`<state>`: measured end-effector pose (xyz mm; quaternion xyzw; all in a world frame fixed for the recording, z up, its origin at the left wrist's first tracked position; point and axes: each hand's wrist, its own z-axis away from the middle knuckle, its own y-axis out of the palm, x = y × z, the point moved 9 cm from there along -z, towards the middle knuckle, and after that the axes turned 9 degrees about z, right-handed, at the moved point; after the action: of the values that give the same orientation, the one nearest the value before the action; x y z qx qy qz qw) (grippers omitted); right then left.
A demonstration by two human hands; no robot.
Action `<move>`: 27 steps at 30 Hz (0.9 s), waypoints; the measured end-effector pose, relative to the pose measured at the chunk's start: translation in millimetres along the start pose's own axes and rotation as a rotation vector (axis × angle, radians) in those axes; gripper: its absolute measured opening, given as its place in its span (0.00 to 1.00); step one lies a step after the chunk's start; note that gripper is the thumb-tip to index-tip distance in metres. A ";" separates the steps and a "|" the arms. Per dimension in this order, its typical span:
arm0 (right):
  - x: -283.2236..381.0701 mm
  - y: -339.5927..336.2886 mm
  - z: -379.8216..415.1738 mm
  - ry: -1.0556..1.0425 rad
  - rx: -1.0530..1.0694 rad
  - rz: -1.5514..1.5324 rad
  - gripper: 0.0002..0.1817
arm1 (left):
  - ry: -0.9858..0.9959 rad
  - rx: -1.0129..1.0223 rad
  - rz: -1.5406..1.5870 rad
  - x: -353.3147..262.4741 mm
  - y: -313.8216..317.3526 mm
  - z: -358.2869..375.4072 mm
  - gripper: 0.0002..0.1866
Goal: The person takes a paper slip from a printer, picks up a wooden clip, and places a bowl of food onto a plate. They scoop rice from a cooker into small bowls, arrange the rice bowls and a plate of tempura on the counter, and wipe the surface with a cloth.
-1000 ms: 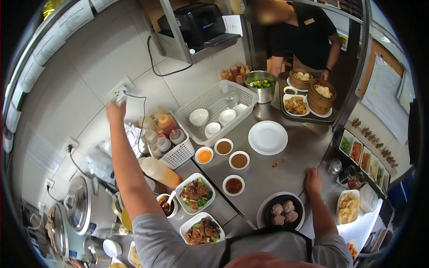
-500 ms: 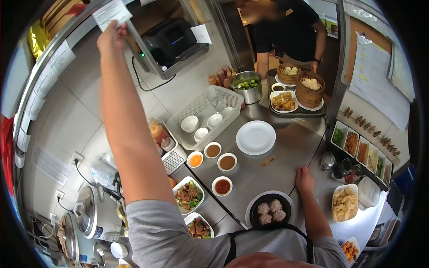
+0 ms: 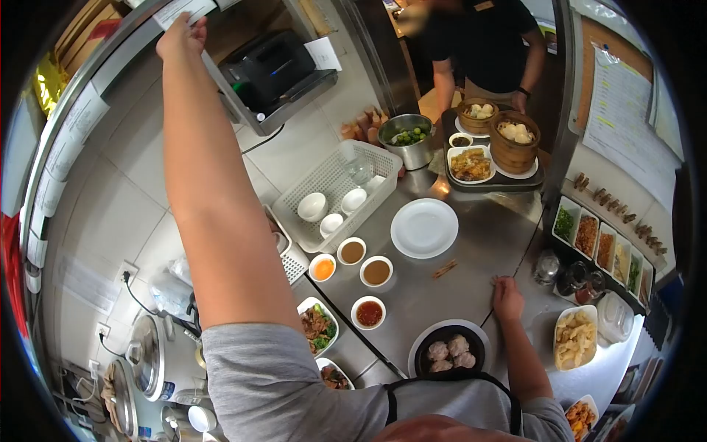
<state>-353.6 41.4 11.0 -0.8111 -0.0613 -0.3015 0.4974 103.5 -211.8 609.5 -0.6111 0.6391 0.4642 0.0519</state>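
Observation:
My left hand (image 3: 182,38) is raised at the upper left, its fingers pinching a white order slip (image 3: 183,12) with print on it, against the metal ticket rail (image 3: 136,46). Loosely curled, my right hand (image 3: 508,298) rests on the steel counter (image 3: 420,295) with nothing visible in it. Close to it are a clothespin (image 3: 444,269) and a dark dish of meat dumplings (image 3: 451,353) on a plate. A white plate (image 3: 424,228) lies farther forward.
Across the counter a person (image 3: 482,44) stands at a tray (image 3: 490,182) with bamboo steamers (image 3: 514,151). Several sauce bowls (image 3: 368,312) sit left of centre, near a white basket (image 3: 294,210). A printer (image 3: 269,66) is on a wall shelf; topping containers (image 3: 600,247) line the right.
My left hand has moved up slightly, bringing the slip to the rail. The person opposite has straightened a little. My right hand has stayed on the counter.

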 end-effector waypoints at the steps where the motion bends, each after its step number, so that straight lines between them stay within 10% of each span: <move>1: 0.8 0.0 -1.2 -0.013 -0.010 0.016 0.03 | -0.014 0.051 -0.002 0.3 -0.7 -4.7 0.14; 6: -1.5 1.7 -0.7 -0.012 0.015 0.057 0.03 | -0.029 0.093 0.017 -12.9 -45.1 12.1 0.30; 17: -4.0 10.2 2.3 -0.019 0.066 0.065 0.04 | 0.035 -0.175 0.015 -107.2 -215.6 39.8 0.28; 23: -6.9 12.3 2.8 0.022 0.076 0.151 0.04 | -0.020 -0.265 0.126 -128.3 -185.2 30.6 0.32; 27: -8.1 12.8 1.1 0.013 0.063 0.135 0.05 | 0.030 -0.129 0.036 -117.2 -166.5 16.2 0.16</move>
<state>-354.6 37.6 -3.7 -0.7955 -0.0127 -0.2704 0.5421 262.5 -85.6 586.4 -0.6085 0.6194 0.4960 -0.0056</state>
